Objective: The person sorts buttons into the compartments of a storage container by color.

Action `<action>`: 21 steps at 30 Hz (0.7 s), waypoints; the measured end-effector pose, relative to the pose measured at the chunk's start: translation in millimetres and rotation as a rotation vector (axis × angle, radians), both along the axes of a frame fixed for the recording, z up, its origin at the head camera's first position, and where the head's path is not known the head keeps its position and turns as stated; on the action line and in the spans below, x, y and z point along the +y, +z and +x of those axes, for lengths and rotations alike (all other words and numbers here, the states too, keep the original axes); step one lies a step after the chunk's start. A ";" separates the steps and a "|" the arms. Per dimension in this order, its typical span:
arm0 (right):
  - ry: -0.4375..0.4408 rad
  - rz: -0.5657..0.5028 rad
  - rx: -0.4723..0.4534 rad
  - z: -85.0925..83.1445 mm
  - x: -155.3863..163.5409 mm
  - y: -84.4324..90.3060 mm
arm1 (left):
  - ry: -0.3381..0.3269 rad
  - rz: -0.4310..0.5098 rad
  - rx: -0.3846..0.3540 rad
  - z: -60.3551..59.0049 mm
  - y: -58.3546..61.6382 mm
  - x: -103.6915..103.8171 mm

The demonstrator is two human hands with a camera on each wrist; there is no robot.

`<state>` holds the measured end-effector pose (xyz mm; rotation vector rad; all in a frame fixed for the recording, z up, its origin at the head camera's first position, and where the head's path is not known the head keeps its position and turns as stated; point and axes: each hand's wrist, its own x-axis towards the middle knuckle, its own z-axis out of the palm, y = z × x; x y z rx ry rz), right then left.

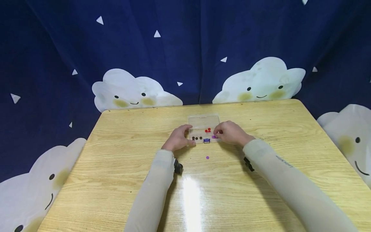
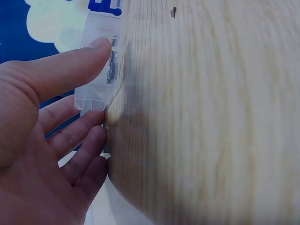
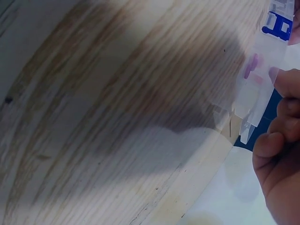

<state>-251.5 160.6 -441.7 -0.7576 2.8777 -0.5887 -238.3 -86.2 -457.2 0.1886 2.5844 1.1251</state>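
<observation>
A clear plastic case (image 1: 204,121) lies on the table with its lid raised at the back and a blue latch (image 1: 206,140) at its front. My left hand (image 1: 178,138) grips its left end, thumb along the front wall and fingers round the side. Several black round pieces (image 1: 196,138) sit in the left part, red pieces (image 1: 208,130) toward the middle back. Over the right part, my right hand (image 1: 232,132) has curled fingers and pinches a small purple piece, mostly hidden, above other purple pieces (image 3: 251,66). One purple disc (image 1: 207,157) lies on the table in front.
The wooden table (image 1: 116,180) reaches back to a dark blue curtain (image 1: 179,51) with clouds and triangles. A glare patch lies on the wood between the forearms. Small dark wristbands with cameras (image 1: 178,167) show at both wrists.
</observation>
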 end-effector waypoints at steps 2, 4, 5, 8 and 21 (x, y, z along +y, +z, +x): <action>0.004 0.006 0.000 -0.4 0.0 -1.1 | -0.001 0.000 -0.002 0.3 0.1 0.0; 0.005 0.012 0.001 -0.4 -0.1 -1.5 | -0.001 0.001 -0.001 0.6 0.4 -0.1; 0.006 0.013 0.003 -0.2 -0.2 -1.2 | -0.001 0.002 -0.001 0.7 0.5 -0.1; 0.008 0.014 0.008 0.7 -0.3 0.2 | -0.002 0.002 0.002 0.7 0.9 -0.1; 0.039 0.014 0.010 0.0 0.2 1.5 | -0.003 -0.002 -0.004 1.6 1.2 -0.3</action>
